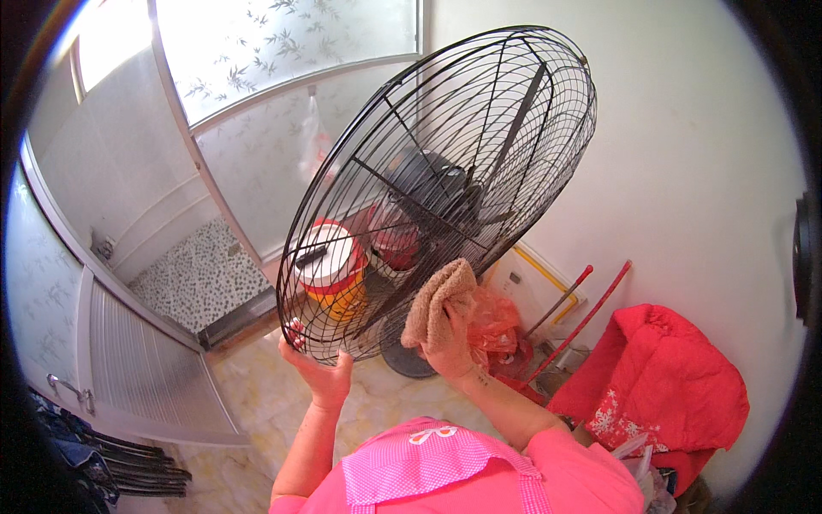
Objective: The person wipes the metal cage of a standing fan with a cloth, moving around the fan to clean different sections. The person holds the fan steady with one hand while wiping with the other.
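A large pedestal fan with a black wire guard (385, 97) stands tilted in front of me, its dark blades (519, 119) and motor housing (427, 177) visible through the wires. My left hand (319, 378) grips the lower left rim of the guard, thumb on one side and fingers on the other. In my right hand (451, 350) is a folded brown terry cloth (443, 299), held up against or close to the guard's lower right side; whether it touches the wires I cannot tell. Part of the fan's round dark base (411, 363) shows beneath.
Behind the guard stand a yellow-and-red bucket with a white lid (329, 250) and a red bag (395, 241). Red-handled sticks (600, 302) lean at the right wall, beside a red quilted cover (674, 372). A frosted door (148, 360) stands at left, near black hangers (144, 466).
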Demonstrator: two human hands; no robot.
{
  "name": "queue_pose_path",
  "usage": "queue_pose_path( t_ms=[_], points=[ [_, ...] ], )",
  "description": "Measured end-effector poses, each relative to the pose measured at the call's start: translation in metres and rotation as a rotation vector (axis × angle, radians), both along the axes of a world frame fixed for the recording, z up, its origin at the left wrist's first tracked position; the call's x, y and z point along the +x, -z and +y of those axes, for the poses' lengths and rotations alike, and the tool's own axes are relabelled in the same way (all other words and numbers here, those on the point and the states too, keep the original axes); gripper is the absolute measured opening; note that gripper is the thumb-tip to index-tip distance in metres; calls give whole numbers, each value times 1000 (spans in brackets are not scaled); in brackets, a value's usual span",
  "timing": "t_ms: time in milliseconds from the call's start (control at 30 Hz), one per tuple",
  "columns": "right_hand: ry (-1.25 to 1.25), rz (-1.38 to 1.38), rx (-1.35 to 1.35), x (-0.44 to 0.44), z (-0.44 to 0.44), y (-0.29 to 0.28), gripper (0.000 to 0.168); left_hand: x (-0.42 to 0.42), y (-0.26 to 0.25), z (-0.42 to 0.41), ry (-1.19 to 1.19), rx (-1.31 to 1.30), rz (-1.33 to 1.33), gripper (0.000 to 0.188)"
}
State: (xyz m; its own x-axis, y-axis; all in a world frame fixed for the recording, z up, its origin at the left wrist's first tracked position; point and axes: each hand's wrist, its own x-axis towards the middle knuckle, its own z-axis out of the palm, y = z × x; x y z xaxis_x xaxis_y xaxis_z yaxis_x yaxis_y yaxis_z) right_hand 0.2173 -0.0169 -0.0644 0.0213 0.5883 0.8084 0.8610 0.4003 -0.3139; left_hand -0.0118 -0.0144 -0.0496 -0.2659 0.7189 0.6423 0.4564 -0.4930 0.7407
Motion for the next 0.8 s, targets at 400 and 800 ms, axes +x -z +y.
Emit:
queue_pose_path(
  t_ms=[400,800],
  points=[
    [208,512,333,75,56,-119,64,3,6,-12,30,18,81,91],
    [158,447,97,-56,-11,-63,47,-15,2,3,85,103,170,95]
  ],
)
